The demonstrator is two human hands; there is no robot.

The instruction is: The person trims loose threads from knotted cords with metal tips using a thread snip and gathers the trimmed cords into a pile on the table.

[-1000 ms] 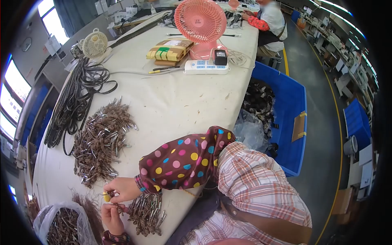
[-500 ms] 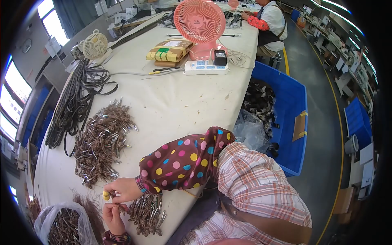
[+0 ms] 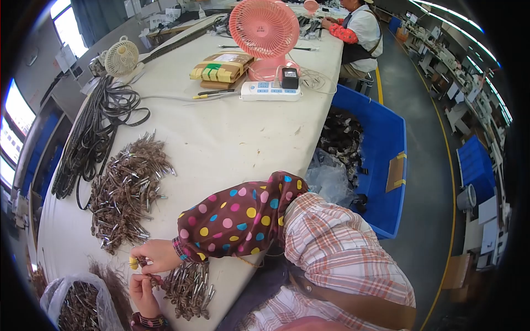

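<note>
Near the table's lower left, my right hand [image 3: 157, 255] is closed on a small brown cord piece, its fingers pinched together; something yellow covers a fingertip. Just below it, my left hand [image 3: 142, 295] pinches brown cord too, and the two hands almost touch. How the cord runs between them is too small to make out. Above my hands lies a large heap of brown knotted cords with metal tips [image 3: 127, 193]. A smaller bunch of the same cords [image 3: 189, 289] rests to the right of my hands. More fill a clear plastic bag [image 3: 104, 309] at the bottom left.
Black straps [image 3: 91, 132] lie at the table's left. Farther back are a pink fan [image 3: 265, 30], a power strip [image 3: 270, 91], a wrapped package [image 3: 223, 67] and a cream fan [image 3: 121, 58]. A blue bin [image 3: 381, 160] stands right of the table. Another person [image 3: 361, 36] sits beyond.
The whole view has shifted slightly, so the table and objects appear a little farther left. My hands keep nearly the same place and pinched pose beside the cords.
</note>
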